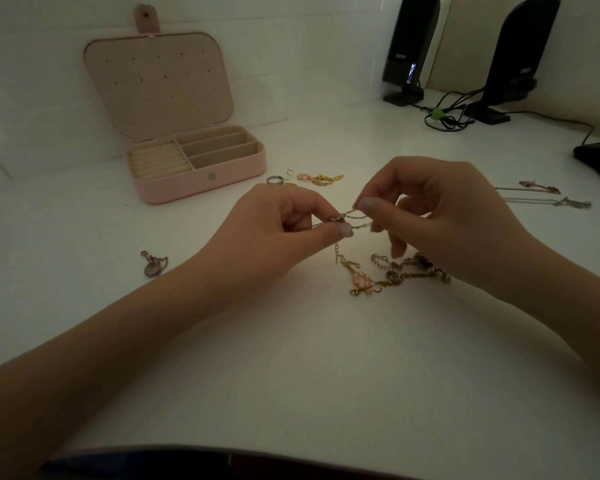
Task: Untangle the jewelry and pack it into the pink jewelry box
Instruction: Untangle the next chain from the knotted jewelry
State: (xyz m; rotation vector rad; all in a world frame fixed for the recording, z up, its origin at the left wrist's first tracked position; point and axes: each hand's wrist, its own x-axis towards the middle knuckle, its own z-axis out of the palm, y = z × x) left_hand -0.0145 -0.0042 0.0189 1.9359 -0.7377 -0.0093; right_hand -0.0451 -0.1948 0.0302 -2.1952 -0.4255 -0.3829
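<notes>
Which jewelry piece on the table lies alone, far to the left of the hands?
The small pendant. It lies alone left of the left hand; the other pieces lie by the box or to the right.

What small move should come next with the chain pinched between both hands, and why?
Probably ease the two hands apart a little to open the loop. The left hand and right hand each pinch the thin chain, and a strand of it hangs down to the tangled pile on the table. The pink jewelry box looks empty, so packing can wait.
</notes>
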